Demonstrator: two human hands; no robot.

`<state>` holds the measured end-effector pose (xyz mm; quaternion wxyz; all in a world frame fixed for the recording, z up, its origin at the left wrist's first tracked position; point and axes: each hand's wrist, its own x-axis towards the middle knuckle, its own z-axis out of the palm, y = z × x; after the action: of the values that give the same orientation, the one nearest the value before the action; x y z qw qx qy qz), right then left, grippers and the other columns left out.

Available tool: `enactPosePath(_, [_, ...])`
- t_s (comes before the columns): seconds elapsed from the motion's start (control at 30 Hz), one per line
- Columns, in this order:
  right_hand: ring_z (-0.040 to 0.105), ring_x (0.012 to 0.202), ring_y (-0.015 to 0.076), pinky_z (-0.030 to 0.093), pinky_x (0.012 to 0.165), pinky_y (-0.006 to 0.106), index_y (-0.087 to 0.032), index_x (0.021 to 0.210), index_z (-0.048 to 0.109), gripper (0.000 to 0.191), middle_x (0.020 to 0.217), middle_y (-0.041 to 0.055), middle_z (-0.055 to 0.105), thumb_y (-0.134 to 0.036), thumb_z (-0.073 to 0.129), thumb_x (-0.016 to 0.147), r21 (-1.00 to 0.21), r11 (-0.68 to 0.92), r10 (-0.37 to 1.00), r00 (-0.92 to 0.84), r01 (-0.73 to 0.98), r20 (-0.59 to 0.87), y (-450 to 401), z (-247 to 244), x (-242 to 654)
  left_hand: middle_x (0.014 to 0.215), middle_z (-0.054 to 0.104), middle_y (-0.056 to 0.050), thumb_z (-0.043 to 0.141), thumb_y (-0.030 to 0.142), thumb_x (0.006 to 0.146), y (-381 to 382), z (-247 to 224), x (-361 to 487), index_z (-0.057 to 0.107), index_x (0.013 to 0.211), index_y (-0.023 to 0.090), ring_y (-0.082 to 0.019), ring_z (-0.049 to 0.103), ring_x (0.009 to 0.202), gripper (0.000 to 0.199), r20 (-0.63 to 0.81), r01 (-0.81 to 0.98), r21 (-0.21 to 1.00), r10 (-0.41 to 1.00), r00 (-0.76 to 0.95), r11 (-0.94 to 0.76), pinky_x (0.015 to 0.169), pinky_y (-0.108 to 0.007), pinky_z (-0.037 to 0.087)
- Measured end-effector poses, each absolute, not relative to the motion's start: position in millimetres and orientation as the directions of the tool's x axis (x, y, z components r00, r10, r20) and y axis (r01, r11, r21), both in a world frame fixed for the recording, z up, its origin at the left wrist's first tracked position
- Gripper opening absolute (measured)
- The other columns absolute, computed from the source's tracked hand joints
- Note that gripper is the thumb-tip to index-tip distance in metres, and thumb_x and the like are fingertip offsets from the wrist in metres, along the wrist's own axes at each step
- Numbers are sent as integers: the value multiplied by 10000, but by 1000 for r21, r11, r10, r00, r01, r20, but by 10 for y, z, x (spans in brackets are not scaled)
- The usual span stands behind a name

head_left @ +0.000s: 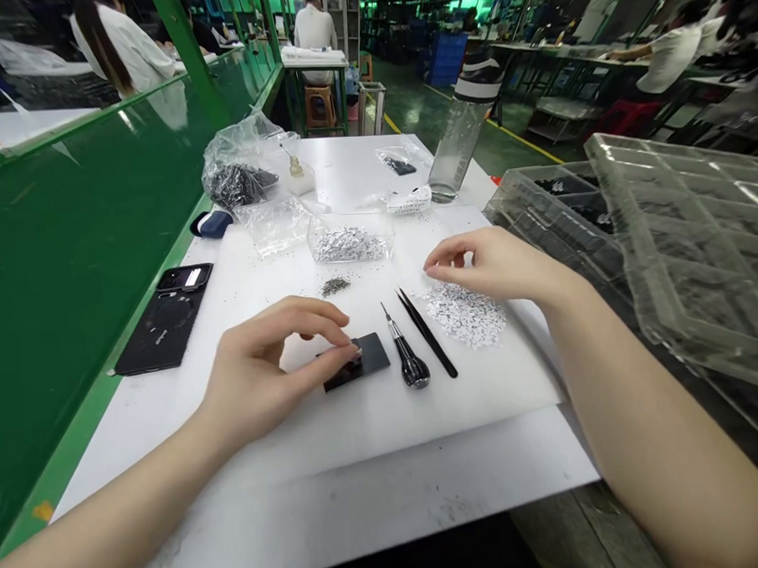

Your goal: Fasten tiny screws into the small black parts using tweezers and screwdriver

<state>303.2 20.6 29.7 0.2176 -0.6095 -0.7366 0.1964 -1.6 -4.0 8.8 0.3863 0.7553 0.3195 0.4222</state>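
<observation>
My left hand [278, 359] is over a flat black block [375, 355], thumb and fingers curled close together around a small dark thing I cannot make out. My right hand [484, 264] hovers at the far edge of a loose heap of tiny white pieces [468, 315]; its thumb and index finger meet in a pinch, and whatever is between them is too small to see. Between the hands lie a small screwdriver [411, 362] with a dark, rounded handle and black tweezers [430, 336]. Beyond the block sits a little pile of tiny metal bits [335, 286].
A clear tray [387, 248] of white pieces stands further back. A phone [167, 320] lies left, near a plastic bag [242, 173] with black contents. A water bottle [454, 138] stands back right, beside compartment boxes [684, 237]. Other people sit at tables beyond.
</observation>
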Motion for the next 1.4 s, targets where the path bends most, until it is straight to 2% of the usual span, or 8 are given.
enactPosePath(0.1, [676,903,225,474,784,343,-248,904,821,152,942,34,786,-317,722,810,-545,237,963,-270,805,20,240,254,3074,848,730,29,788,114,802,-36,238,8,755,799,283,-150,660,810,172,388,201,862,861,329,-465,720,-288,522])
enactPosePath(0.23, [683,942,236,497,849,349,-230,856,816,105,898,34,783,-283,749,795,-546,280,937,-348,790,-23,261,217,3032,787,738,25,843,238,769,3,508,111,766,817,281,-153,656,731,100,371,377,833,914,165,-406,667,-288,517])
enactPosePath(0.33, [684,928,218,524,857,364,-201,858,781,78,914,36,768,-263,749,823,-556,286,928,-371,780,-44,271,218,3018,815,765,17,862,324,741,161,658,218,761,1033,297,-189,702,751,310,302,416,854,949,91,-312,655,-297,541])
enactPosePath(0.57, [690,947,185,586,857,394,-156,1047,685,218,1067,58,712,-356,650,967,-611,235,925,-366,756,-97,284,191,3039,887,788,-24,762,361,813,920,649,400,747,1036,255,-243,731,873,247,367,728,557,905,216,-400,794,-341,567])
enactPosePath(0.83, [673,749,164,516,691,290,-180,961,792,167,850,33,778,-240,705,832,-691,200,930,-357,695,-91,259,231,3060,954,729,-51,682,339,951,1372,486,430,712,1008,155,-201,692,908,195,229,832,368,908,352,-415,888,-417,574])
enactPosePath(0.97, [662,757,171,476,679,296,-216,916,823,186,872,27,796,-258,689,795,-724,232,926,-376,650,-41,260,234,3077,840,771,-37,753,245,827,1280,573,442,774,918,221,-276,691,907,97,299,793,400,883,362,-460,890,-432,536])
enactPosePath(1.17, [665,768,161,463,676,289,-202,960,809,205,885,36,792,-272,668,828,-786,261,934,-351,561,60,269,217,3077,955,810,-39,618,414,941,531,687,328,785,995,250,-216,675,754,240,384,657,528,842,379,-537,642,-334,506])
enactPosePath(1.4, [692,855,172,509,727,303,-189,965,797,195,977,55,794,-326,731,842,-854,309,924,-346,419,165,169,282,2862,1170,761,-37,727,377,870,-109,222,110,699,1209,279,-257,680,1056,354,261,502,656,793,550,-564,865,-379,550])
